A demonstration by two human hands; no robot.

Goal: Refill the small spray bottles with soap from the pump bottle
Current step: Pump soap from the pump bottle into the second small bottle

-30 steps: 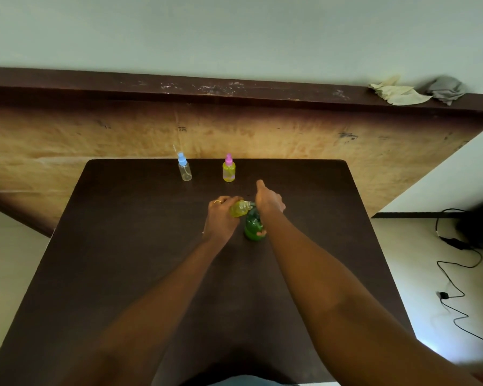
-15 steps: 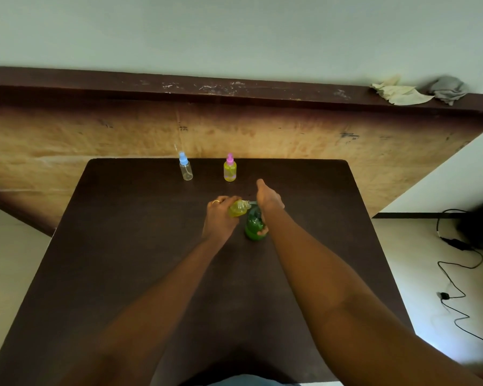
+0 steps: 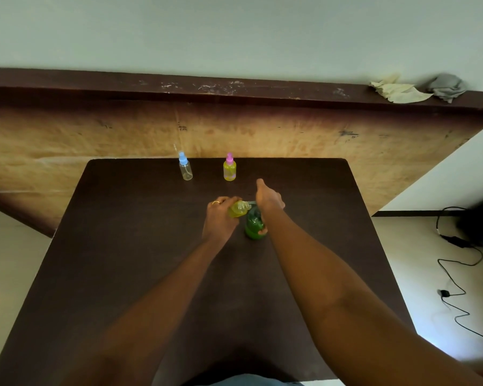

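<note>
On the dark brown wooden table [image 3: 123, 246], my left hand [image 3: 219, 218] clamps the tilted small yellow plastic spray bottle [image 3: 238, 209], its mouth at three o'clock meeting the green plastic pump bottle [image 3: 253, 224], whose head my right hand [image 3: 268, 200] covers with fingers together.

Both arms reach forward, left hand [image 3: 219, 218] curled closed, right hand [image 3: 268, 200] pressing palm-down, forefinger extended.

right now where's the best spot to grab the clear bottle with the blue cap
Grip the clear bottle around its round body, below the blue cap, coming from the near side. It stands upright, apart from the yellow bottle, so fingers can wrap it freely.
</note>
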